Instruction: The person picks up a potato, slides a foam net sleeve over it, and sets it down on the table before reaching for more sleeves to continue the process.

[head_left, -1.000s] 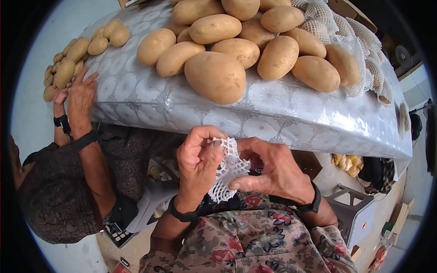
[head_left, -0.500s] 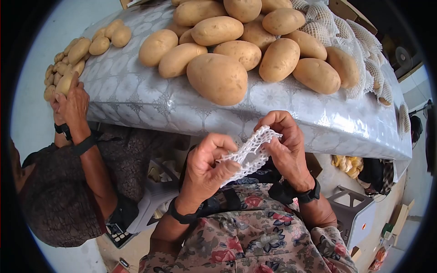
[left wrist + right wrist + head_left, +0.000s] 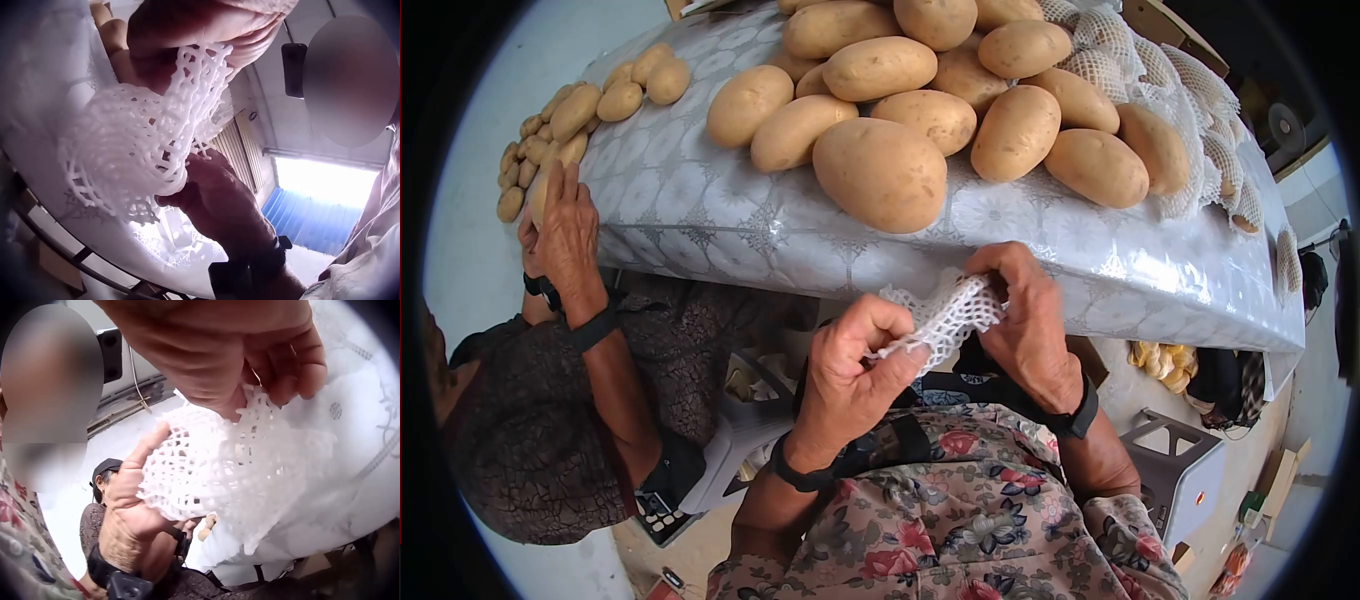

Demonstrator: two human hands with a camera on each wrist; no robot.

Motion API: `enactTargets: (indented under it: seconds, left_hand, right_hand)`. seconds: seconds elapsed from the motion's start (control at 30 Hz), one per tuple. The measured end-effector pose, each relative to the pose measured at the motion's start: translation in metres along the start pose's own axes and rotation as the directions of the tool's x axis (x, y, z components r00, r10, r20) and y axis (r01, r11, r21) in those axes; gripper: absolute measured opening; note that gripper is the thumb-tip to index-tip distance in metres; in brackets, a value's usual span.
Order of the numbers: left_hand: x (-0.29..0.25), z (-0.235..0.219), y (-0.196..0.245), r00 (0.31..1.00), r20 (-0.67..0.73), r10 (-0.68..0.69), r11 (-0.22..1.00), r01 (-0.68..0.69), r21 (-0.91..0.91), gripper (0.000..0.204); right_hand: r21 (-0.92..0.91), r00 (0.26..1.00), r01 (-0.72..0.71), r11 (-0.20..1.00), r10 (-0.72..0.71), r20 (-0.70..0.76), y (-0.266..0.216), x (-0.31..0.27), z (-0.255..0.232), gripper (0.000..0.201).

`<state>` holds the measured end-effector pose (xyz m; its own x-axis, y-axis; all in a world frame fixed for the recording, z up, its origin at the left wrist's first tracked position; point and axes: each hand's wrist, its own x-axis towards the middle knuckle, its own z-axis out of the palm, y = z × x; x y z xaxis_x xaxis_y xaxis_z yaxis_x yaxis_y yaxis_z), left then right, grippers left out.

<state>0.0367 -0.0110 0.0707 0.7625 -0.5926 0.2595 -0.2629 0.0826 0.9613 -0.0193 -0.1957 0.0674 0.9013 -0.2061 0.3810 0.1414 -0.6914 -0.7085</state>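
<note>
A white foam net sleeve (image 3: 948,318) is held up between my two hands, just in front of the table edge. My left hand (image 3: 850,375) pinches its near left end between thumb and fingers. At the other end, my right hand (image 3: 1028,325) has thumb and fingertips on the net's edge. From the left wrist, the netting (image 3: 119,147) looks rounded and spread, with a narrower strip running up to the hand above. In the right wrist view the mesh (image 3: 187,465) hangs below the pinching fingers. Closest on the table is a large potato (image 3: 880,175).
Several bare potatoes (image 3: 880,68) are piled on the silver patterned tablecloth (image 3: 700,215). Netted potatoes (image 3: 1200,75) lie at the right. Beside me at left, another person's hand (image 3: 568,235) is near smaller potatoes (image 3: 620,100). A grey stool (image 3: 1175,465) stands on the right.
The net hung down between my hands, then was stretched with its opening showing, and is now turned and bunched closer. My right hand moved up toward the table. The other person's hand shifted slightly.
</note>
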Motion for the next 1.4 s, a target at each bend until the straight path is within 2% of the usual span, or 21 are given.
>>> enactTargets:
  seconds: [0.07,0.2,0.27,0.3,0.37,0.43,0.47,0.57,0.6,0.63,0.7,0.73,0.83,0.9,0.97,1.0,1.13,1.23,1.27,1.37,1.4]
  left_hand:
    - [-0.001,0.002,-0.001,0.999,0.041,-0.005,0.999,0.004,0.036,0.018]
    - [0.0,0.004,-0.007,0.995,0.086,-0.04,0.996,0.033,0.087,0.016]
    - [0.0,0.005,-0.007,0.993,0.094,-0.068,0.985,0.051,0.166,0.016]
    - [0.0,0.005,-0.01,0.997,0.07,-0.02,0.979,0.005,0.202,0.016]
    - [0.003,0.002,-0.017,0.996,0.029,0.08,0.957,-0.085,0.277,0.015]
    - [0.004,0.0,-0.019,0.995,-0.069,0.071,0.961,-0.05,0.273,0.014]
    - [0.005,-0.001,-0.019,0.991,-0.118,0.068,0.962,-0.034,0.269,0.014]
    - [0.007,-0.008,-0.026,0.969,-0.245,-0.004,0.997,0.024,0.078,0.017]
    - [0.007,-0.013,-0.031,0.973,-0.228,-0.041,0.998,0.029,-0.057,0.017]
    - [0.006,-0.012,-0.032,0.969,-0.226,-0.096,0.969,0.039,-0.243,0.017]
    - [0.007,-0.009,-0.028,0.96,-0.194,-0.201,0.812,0.052,-0.582,0.018]
    - [0.006,-0.008,-0.024,0.967,-0.137,-0.216,0.732,0.067,-0.678,0.021]
    - [0.002,-0.001,-0.002,0.887,-0.159,-0.432,0.652,0.186,-0.735,0.024]
    - [-0.001,-0.006,-0.009,0.954,0.024,-0.298,0.7,0.235,-0.675,0.031]
    - [-0.003,-0.01,-0.019,0.967,0.18,-0.179,0.795,0.25,-0.553,0.035]
    - [0.0,-0.009,-0.014,0.97,0.186,-0.155,0.917,0.211,-0.338,0.035]
    - [0.003,-0.005,-0.028,0.965,0.243,-0.101,0.994,0.106,-0.008,0.032]
    - [0.002,-0.008,-0.041,0.98,0.129,-0.151,0.985,0.16,-0.062,0.028]
    - [0.002,-0.007,-0.04,0.981,0.083,-0.176,0.966,0.188,-0.179,0.027]
    - [0.003,-0.004,-0.036,0.971,-0.007,-0.239,0.851,0.206,-0.484,0.023]
    - [0.003,-0.004,-0.036,0.971,-0.018,-0.239,0.808,0.189,-0.558,0.023]
  right_hand:
    - [-0.031,0.995,0.021,0.999,-0.024,-0.098,0.001,0.003,-0.004,0.036]
    - [0.398,0.987,-0.118,0.91,0.152,-0.054,0.003,0.001,-0.011,0.03]
    - [0.686,0.967,-0.205,0.698,0.253,0.031,0.003,0.0,-0.009,0.027]
    - [0.797,0.953,-0.24,0.554,0.289,0.086,0.004,0.0,-0.008,0.025]
    - [0.894,0.938,-0.297,0.337,0.28,0.206,0.004,0.001,-0.009,0.025]
    - [0.931,0.917,-0.351,0.103,0.239,0.319,0.003,0.002,-0.012,0.025]
    - [0.92,0.902,-0.384,0.08,0.244,0.355,0.001,0.001,-0.012,0.019]
    - [0.849,0.855,-0.516,0.109,0.129,0.503,-0.005,-0.004,-0.014,0.014]
    - [0.795,0.825,-0.564,0.221,0.169,0.539,-0.013,-0.006,-0.017,0.025]
    - [0.764,0.795,-0.606,0.223,0.182,0.578,-0.017,-0.006,-0.02,0.026]
    - [0.694,0.729,-0.684,0.224,0.207,0.652,-0.022,-0.006,-0.023,0.029]
    - [0.694,0.744,-0.666,0.273,0.187,0.641,-0.013,-0.009,-0.02,0.03]
    - [0.79,0.814,-0.575,0.214,0.244,0.526,-0.01,-0.005,-0.009,0.022]
    - [0.821,0.82,-0.55,0.153,0.288,0.495,-0.005,-0.003,-0.008,0.021]
    - [0.853,0.829,-0.519,0.059,0.276,0.486,-0.004,-0.002,-0.008,0.02]
    - [0.868,0.84,-0.495,0.029,0.273,0.47,-0.003,-0.002,-0.007,0.021]
    - [0.893,0.858,-0.449,0.022,0.29,0.424,0.002,-0.003,-0.007,0.025]
    - [0.863,0.85,-0.504,0.008,0.18,0.495,-0.001,-0.005,-0.014,0.028]
    - [0.845,0.834,-0.53,0.071,0.224,0.504,-0.005,-0.006,-0.015,0.037]
    - [0.788,0.852,-0.519,0.332,0.127,0.508,-0.007,-0.005,-0.019,0.041]
    - [0.715,0.824,-0.561,0.417,0.203,0.528,-0.007,-0.007,-0.018,0.043]
